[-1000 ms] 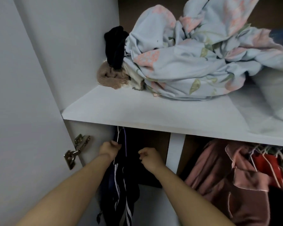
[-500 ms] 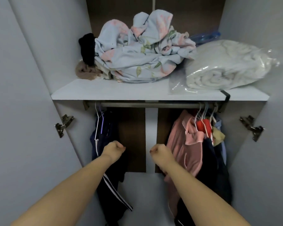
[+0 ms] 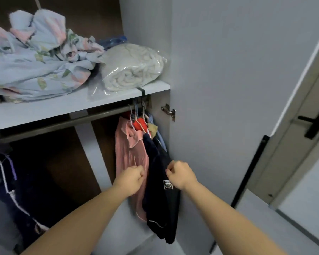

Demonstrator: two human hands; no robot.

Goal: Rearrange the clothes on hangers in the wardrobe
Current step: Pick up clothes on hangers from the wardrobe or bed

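My left hand [image 3: 130,178] is curled before the pink garment [image 3: 126,153]. At its 3 o'clock, apart, my right hand [image 3: 180,174] is curled against the dark garment [image 3: 160,203]. I cannot tell if either grips cloth. The hangers [image 3: 136,115] are at 12 o'clock.

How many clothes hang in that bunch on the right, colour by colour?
Pink top: 1
Red garment: 1
Dark navy garment: 1
Tan garment: 1
Light blue garment: 1
Total: 5 that I can tell apart; more may be hidden.
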